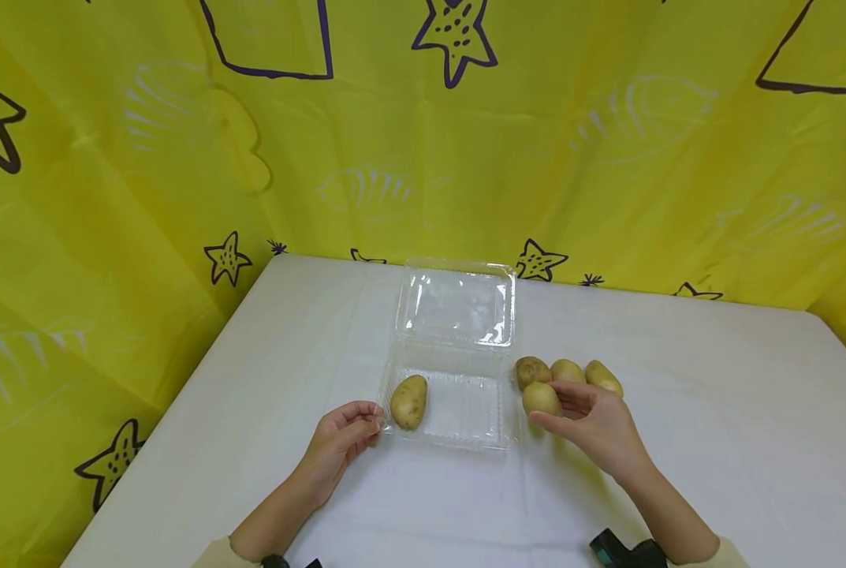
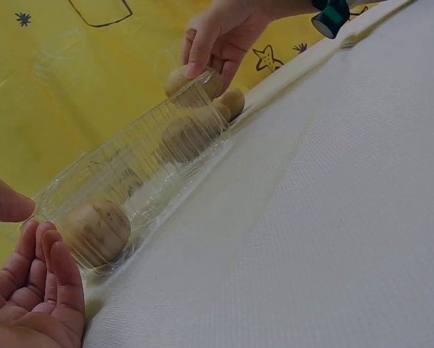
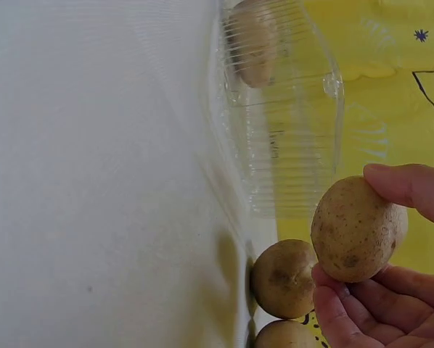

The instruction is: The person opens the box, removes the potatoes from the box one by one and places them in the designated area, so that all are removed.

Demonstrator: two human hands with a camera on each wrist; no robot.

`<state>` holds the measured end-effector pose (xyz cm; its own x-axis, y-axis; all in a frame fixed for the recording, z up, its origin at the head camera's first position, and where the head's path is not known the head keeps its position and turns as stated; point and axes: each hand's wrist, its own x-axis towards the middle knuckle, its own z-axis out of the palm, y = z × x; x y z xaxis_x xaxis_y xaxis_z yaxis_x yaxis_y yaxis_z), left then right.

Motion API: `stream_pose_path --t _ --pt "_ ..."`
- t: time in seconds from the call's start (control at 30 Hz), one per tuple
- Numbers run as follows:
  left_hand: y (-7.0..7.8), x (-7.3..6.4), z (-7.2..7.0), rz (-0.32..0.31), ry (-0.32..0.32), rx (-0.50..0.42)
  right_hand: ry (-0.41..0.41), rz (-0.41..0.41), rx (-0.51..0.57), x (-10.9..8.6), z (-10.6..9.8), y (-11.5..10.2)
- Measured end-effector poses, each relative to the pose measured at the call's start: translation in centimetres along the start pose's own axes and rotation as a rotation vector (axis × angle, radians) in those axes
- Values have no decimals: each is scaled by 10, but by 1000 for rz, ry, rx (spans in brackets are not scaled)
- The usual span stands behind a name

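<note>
A clear plastic clamshell container [image 1: 458, 443] lies with its lid [image 1: 458, 304] folded back, and one potato [image 1: 409, 402] rests in its left side. My left hand [image 1: 344, 438] pinches the container's left rim between thumb and fingers; in the left wrist view that hand [image 2: 35, 290] is at the near corner. Just beyond the right wall, my right hand [image 1: 596, 426] holds a potato [image 3: 356, 228] between thumb and fingertips, raised off the table. Behind it on the cloth sit a browner potato [image 1: 532, 371], a paler potato [image 1: 567, 369] and a longish potato [image 1: 604, 377].
A white cloth [image 1: 735, 410] covers the table. A yellow patterned curtain [image 1: 423, 158] hangs behind the table and along its left side. The container's lid reaches close to the table's back edge. A dark device [image 1: 628, 550] is strapped to the right wrist.
</note>
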<state>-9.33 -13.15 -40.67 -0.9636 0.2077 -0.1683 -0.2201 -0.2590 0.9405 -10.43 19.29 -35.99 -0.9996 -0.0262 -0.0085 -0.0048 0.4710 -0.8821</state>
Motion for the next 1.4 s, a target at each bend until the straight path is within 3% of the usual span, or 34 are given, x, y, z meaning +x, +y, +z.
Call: stream_pose_path --t 0.23,0.77,1.4 --pt "0 0 0 0 -5 -5 2 62 -71 -3 1 8" --pt "1 0 0 -9 5 -5 50 94 -179 -3 6 15" --pt "1 0 0 -9 4 0 74 40 -341 1 10 12"
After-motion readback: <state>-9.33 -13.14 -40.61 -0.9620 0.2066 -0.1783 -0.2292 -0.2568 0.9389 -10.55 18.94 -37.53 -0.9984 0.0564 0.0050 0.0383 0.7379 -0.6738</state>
